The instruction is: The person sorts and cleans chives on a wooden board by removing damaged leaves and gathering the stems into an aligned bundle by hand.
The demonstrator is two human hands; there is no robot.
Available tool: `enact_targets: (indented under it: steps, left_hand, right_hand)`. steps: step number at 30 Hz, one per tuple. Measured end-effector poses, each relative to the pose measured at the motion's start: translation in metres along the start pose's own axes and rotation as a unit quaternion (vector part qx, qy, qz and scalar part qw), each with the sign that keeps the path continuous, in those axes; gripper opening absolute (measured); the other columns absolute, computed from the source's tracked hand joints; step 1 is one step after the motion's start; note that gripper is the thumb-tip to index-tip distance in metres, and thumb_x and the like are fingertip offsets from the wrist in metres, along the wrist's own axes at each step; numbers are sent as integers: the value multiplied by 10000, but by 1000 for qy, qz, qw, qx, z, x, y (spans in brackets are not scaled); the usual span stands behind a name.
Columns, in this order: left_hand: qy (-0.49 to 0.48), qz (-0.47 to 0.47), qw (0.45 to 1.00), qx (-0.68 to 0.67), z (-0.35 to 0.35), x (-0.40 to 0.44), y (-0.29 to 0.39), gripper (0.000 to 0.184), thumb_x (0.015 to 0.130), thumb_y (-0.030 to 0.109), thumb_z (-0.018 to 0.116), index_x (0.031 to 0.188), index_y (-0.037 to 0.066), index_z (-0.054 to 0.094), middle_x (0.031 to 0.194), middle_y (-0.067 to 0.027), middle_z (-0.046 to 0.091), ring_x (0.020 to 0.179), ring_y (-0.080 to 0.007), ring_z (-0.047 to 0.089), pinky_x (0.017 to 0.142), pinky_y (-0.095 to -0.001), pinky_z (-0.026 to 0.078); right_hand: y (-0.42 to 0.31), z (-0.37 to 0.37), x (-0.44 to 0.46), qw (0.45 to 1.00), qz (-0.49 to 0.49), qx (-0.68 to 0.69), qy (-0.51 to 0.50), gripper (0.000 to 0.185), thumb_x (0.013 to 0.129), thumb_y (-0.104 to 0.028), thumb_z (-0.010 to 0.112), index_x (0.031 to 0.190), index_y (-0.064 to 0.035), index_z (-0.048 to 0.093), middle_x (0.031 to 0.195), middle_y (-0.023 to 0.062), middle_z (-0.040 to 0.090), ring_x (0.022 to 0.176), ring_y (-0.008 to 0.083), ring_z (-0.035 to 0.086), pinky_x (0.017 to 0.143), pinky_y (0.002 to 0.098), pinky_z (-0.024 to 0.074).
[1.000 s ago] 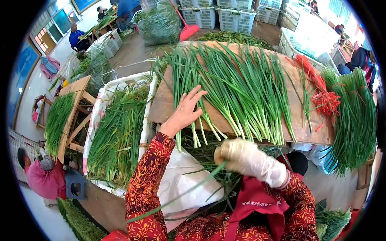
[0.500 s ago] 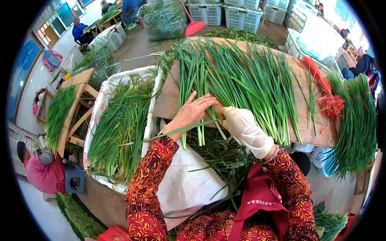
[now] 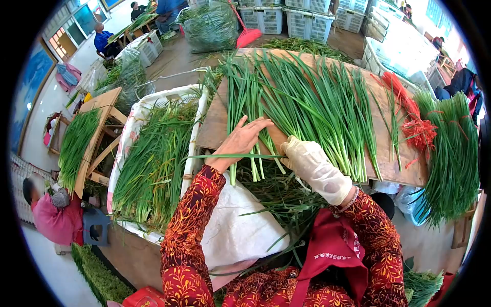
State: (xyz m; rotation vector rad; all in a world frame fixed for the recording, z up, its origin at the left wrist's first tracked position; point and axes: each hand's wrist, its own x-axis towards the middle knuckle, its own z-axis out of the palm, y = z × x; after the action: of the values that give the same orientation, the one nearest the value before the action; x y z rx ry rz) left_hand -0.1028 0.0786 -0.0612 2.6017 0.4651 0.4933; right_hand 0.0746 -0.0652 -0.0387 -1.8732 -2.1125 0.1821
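My bare left hand [image 3: 244, 138] lies with fingers stretched over a small group of garlic chives [image 3: 247, 97] at the left of the wooden board [image 3: 212, 128]. My right hand [image 3: 315, 169], in a pale glove, is closed near the board's front edge; its fingertips are partly hidden. A single chive leaf [image 3: 225, 155] runs from those fingertips leftward across my left wrist. Right of my hands, a wide spread of garlic chives [image 3: 327, 112] lies with its white stalk ends toward me. A few separate chives [image 3: 395, 128] rest farther right.
Left of the board stands a white crate [image 3: 197, 125] full of loose chives. Red ties [image 3: 417, 130] and tied chive bundles [image 3: 452, 158] are at the right end. Discarded leaves [image 3: 281, 194] and a white sack [image 3: 240, 220] lie below. A person in pink [image 3: 53, 220] sits at left.
My right hand has moved slightly down and right, away from my left hand. The leaf across my left wrist now lies nearly level. My left hand has barely shifted.
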Motion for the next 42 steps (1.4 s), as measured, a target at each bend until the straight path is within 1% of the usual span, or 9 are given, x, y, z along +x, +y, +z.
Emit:
enact_targets:
  steps: [7,9,11,15,19,23,32,39,42]
  left_hand:
    - [27,-12,999,-13,-7,-1,1,474,894,17,417,1351,140,431,1406,-69,445,1355,-229,351,1145,-493,137]
    - [45,-19,999,-1,-13,-6,0,465,896,30,433,1346,147,438,1422,-52,429,1368,-226,329,1148,-490,127]
    - [40,-34,998,27,-26,-11,1,454,899,45,451,1339,154,445,1435,-36,415,1377,-222,312,1149,-489,118]
    - [7,-35,999,41,-32,-17,1,430,917,109,495,1341,172,452,1428,-26,428,1369,-204,326,1151,-496,97]
    - [0,-45,997,55,-25,-18,-7,401,943,165,483,1342,176,455,1420,-30,437,1359,-197,341,1154,-490,87]
    - [-11,-42,996,83,-24,-16,-6,385,961,212,459,1344,175,452,1433,-10,419,1362,-190,330,1148,-511,85]
    - [11,-43,989,142,-5,-4,-3,384,974,246,434,1353,188,426,1471,11,352,1364,-193,307,1123,-555,121]
    - [9,-36,988,152,0,-2,-8,401,972,186,409,1373,178,399,1473,3,353,1377,-192,295,1125,-547,128]
    - [10,-35,991,130,-1,-2,-9,417,968,174,409,1385,179,384,1476,-3,351,1381,-191,291,1129,-541,122]
  right_hand:
    - [5,-51,-18,984,92,128,-82,206,827,-237,638,930,-60,657,827,132,675,761,271,658,722,367,504]
    - [-6,-101,-48,897,145,353,-226,148,841,-150,638,961,-65,660,763,36,655,730,102,605,675,266,486]
    - [11,-94,-89,792,31,503,-345,210,863,-242,653,1022,-104,656,857,34,671,777,136,635,709,274,493]
    - [-28,-76,-112,820,-33,126,-557,280,869,-318,617,1039,-96,635,947,126,663,864,315,642,747,396,511]
    - [-43,-82,-83,888,-76,23,-453,419,813,-419,651,1071,-91,622,986,127,656,881,348,634,754,439,510]
    - [-37,-73,-35,950,-43,179,-253,458,845,-464,613,1096,-80,606,983,127,654,888,320,633,765,419,500]
    - [-23,22,30,994,-31,45,96,236,769,-226,677,908,-51,603,774,136,609,685,341,615,609,420,490]
    - [-28,27,36,985,-128,-21,111,410,697,-231,726,1058,-87,597,1107,70,558,1009,244,540,878,398,405]
    - [-27,46,39,981,-114,-63,142,340,715,-236,706,1008,-94,608,1051,58,579,952,236,568,855,410,419]
